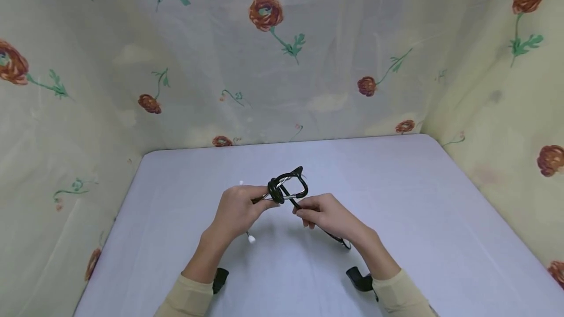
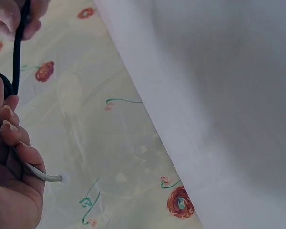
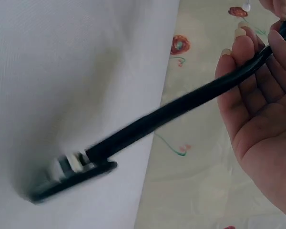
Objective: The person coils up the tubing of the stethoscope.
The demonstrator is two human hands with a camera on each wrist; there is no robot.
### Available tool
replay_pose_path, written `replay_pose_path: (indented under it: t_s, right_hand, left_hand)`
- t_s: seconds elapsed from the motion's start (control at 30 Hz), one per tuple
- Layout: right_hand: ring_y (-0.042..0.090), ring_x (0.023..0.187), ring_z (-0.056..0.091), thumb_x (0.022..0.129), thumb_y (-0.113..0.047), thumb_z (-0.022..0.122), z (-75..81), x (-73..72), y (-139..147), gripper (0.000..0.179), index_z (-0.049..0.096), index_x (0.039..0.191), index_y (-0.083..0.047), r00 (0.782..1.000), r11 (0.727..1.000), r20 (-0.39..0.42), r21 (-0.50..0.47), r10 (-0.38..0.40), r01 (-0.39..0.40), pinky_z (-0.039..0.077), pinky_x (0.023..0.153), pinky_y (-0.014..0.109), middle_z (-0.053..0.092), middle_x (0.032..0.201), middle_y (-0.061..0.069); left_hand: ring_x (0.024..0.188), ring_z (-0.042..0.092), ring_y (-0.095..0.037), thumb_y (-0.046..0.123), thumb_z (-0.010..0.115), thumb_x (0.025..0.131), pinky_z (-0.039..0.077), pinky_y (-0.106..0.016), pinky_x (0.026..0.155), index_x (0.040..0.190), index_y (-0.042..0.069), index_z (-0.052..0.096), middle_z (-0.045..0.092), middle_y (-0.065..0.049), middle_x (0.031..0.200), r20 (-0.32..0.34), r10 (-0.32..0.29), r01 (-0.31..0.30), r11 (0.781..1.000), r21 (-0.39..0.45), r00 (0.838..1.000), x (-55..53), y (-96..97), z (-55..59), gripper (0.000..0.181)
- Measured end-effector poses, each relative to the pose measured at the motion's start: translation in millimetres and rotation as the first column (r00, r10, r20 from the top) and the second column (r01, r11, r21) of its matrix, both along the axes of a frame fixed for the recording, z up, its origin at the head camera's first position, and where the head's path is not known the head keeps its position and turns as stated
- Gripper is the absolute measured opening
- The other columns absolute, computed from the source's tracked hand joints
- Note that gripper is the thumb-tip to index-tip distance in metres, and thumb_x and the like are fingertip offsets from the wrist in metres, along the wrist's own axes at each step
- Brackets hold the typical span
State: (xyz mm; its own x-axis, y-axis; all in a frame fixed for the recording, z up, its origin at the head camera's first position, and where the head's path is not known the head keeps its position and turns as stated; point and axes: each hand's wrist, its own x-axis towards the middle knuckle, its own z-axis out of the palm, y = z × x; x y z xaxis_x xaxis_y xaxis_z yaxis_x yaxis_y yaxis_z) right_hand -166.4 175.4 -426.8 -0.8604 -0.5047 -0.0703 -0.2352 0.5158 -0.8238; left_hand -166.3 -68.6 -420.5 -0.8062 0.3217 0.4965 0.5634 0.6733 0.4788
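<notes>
A stethoscope with black tubing (image 1: pixel 276 192), looped and wound round itself, is held above the table between both hands. My left hand (image 1: pixel 240 209) grips the wound part together with the metal ear tubes. One silvery ear tube (image 2: pixel 44 176) sticks out past the left fingers, and a white ear tip (image 1: pixel 251 239) shows below that hand. My right hand (image 1: pixel 328 216) pinches the tubing just right of the loops. From there a straight length of tube (image 3: pixel 157 120) runs down to the chest piece (image 3: pixel 71 176), blurred in the right wrist view. Part of the bundle is hidden behind the left fingers.
The white-covered table (image 1: pixel 418 199) lies beneath both hands. Flower-printed sheeting (image 1: pixel 326 62) hangs behind it and along both sides. A black wrist-worn device (image 1: pixel 220 280) shows at the left wrist, another black device (image 1: pixel 360 279) at the right.
</notes>
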Motion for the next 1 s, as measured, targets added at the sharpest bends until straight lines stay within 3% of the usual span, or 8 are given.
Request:
replay_pose_path:
  t_s: [0.17,0.47,0.73,1.0]
  right_hand:
    - [0.014,0.062,0.057,0.098,-0.017,0.060,4.6,4.6,-1.5,0.016,0.072,0.104,-0.008,0.999,0.999,0.009,-0.016,0.033,-0.033,0.047,0.058,0.025,0.063,0.070,0.003]
    - [0.014,0.056,0.053,0.096,-0.016,0.063,8.0,11.9,-2.5,0.015,0.069,0.105,-0.006,0.997,0.999,0.062,-0.019,0.042,-0.041,0.044,0.053,0.024,0.060,0.066,0.005]
    - [0.012,0.055,0.053,0.097,-0.018,0.062,7.1,16.6,0.3,0.016,0.069,0.104,-0.005,0.995,0.999,0.089,0.004,0.052,-0.052,0.043,0.052,0.024,0.059,0.065,0.000]
    - [0.012,0.053,0.052,0.097,-0.016,0.062,8.7,21.6,0.6,0.009,0.069,0.097,-0.011,0.991,0.997,0.112,0.026,0.075,-0.078,0.044,0.053,0.026,0.058,0.062,0.000]
  left_hand:
    - [0.051,0.038,0.000,0.034,0.080,0.082,0.030,-0.019,0.052,0.089,0.030,0.078,0.061,0.017,0.059,0.010,0.007,-0.007,1.000,-0.006,1.000,-2.1,-1.4,-0.6,0.009]
    - [0.051,0.040,-0.001,0.038,0.079,0.081,0.030,-0.020,0.052,0.094,0.030,0.078,0.072,0.015,0.069,0.001,0.050,-0.050,0.998,-0.041,0.999,-4.4,-1.4,-4.5,0.015]
    - [0.052,0.040,-0.003,0.038,0.079,0.081,0.026,-0.021,0.050,0.083,0.028,0.075,0.068,0.015,0.064,-0.022,0.094,-0.095,0.994,-0.049,0.995,-8.2,-2.8,-7.0,0.011]
    - [0.051,0.040,-0.004,0.039,0.079,0.081,0.026,-0.022,0.050,0.087,0.029,0.076,0.066,0.014,0.061,-0.012,0.142,-0.143,0.987,-0.080,0.990,-10.3,-3.7,-9.2,0.012]
